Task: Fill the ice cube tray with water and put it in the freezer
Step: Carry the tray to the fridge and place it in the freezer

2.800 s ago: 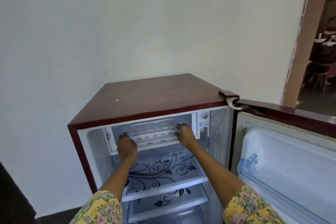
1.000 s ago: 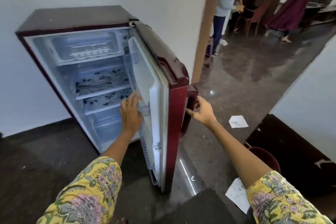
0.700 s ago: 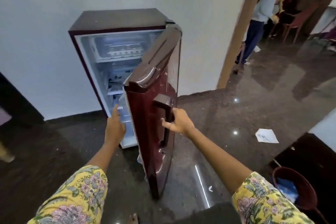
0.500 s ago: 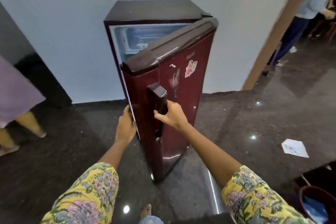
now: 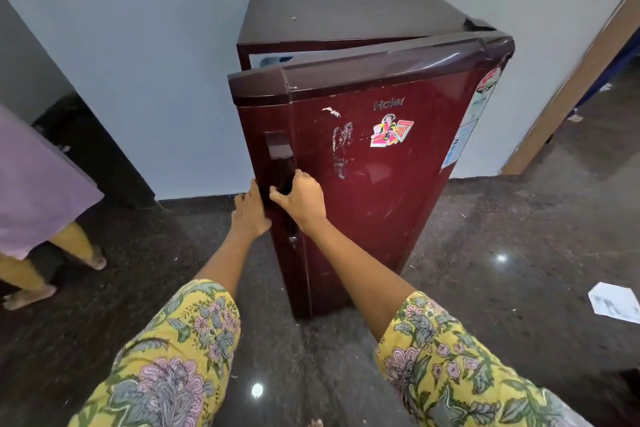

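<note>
A small maroon fridge (image 5: 346,14) stands against the white wall, its door (image 5: 381,184) almost closed with only a thin gap along the top. My right hand (image 5: 301,199) grips the dark vertical door handle (image 5: 280,166), fingers curled into its recess. My left hand (image 5: 251,215) rests flat, with straight fingers, against the door's left edge beside the handle. The ice cube tray and the freezer compartment are hidden behind the door.
Another person's legs and purple garment (image 5: 38,191) are at the left on the dark polished floor (image 5: 519,253). A white paper (image 5: 614,302) lies on the floor at the right. A doorway frame (image 5: 571,87) stands right of the fridge.
Both hands left the tray in the freezer compartment. The door has swung from wide open to nearly closed, my right hand on the handle and my left following the door's edge.
</note>
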Motion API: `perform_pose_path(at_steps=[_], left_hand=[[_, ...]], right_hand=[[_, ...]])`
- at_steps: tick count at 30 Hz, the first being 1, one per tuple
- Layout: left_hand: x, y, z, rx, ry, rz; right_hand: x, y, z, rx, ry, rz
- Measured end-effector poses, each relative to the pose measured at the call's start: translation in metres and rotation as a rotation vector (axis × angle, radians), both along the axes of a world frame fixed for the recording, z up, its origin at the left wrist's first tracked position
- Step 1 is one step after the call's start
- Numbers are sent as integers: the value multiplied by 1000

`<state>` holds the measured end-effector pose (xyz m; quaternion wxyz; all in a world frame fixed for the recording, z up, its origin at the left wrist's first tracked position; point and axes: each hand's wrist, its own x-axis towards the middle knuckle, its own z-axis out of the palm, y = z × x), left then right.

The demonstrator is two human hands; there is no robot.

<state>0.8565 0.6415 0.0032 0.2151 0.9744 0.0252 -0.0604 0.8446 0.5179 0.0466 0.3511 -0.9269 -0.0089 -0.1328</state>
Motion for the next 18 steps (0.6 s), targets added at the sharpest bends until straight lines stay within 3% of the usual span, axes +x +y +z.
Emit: perform_pose_path(at_steps=[6,11,18], left_hand=[[56,12,4,1,1,-41],[72,18,7,118,15,-164],[66,17,2,151,43,-200]], right_hand=[[54,21,8,-15,96,-33],[84,31,16,32,163,-69],[88,32,6,-51,112,-49]])
